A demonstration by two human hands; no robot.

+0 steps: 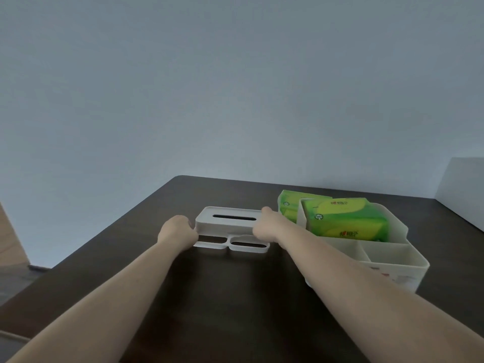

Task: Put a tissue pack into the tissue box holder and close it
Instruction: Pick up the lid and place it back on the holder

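Head view: left hand (178, 230) curled tight on the left end of the holder (230, 226), right hand (265, 226) clamped on its right end. Holder sits mid-bench (131, 258), long axis left to right, slot facing up. Just right, a green tissue pack (345, 218) stands in a white bin (387, 258); another pack (289, 205) lies behind.
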